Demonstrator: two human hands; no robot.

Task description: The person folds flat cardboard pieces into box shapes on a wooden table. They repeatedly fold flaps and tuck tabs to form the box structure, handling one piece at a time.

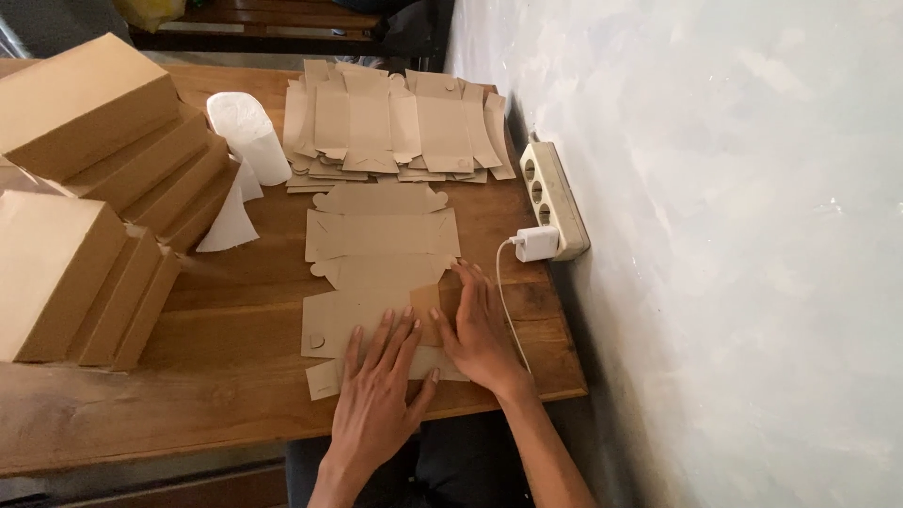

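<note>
**Flat kraft box blank under both hands at the front edge**

Cardboard blank (381,273), brown kraft, lies unfolded flat on the wooden table (235,310), close to the front edge and toward the right front corner. It's a die-cut sheet with scalloped tabs at the far end, crease lines running across, and small half-round slots near the left side. Matte surface, thin stock, a bit paler than the wood under it.

Left hand (376,400) is pressed palm-down on the near flap, fingers spread fairly wide and flat, not wrapped around anything. Right hand (480,329) sits just beside it on the right part of the blank, fingers straight and close together, also flat on the card rather than gripping it. The thumbs nearly meet.

Farther back, near the far edge, there's a stack of flat blanks (395,127), same kraft stuff, fanned out a little messy. Along the left side stand folded-up boxes (94,188), plain brown rectangles leaning on each other in two rows; all closed, so can't tell what's in them. Between those and the stack lies some white paper (246,141), one piece curled into a roll.

On the right edge against the pale plaster wall (734,235) sits a cream power strip (555,193) with a white charger (538,243) plugged in, its thin white cable (503,292) trailing down past the right hand.
</note>
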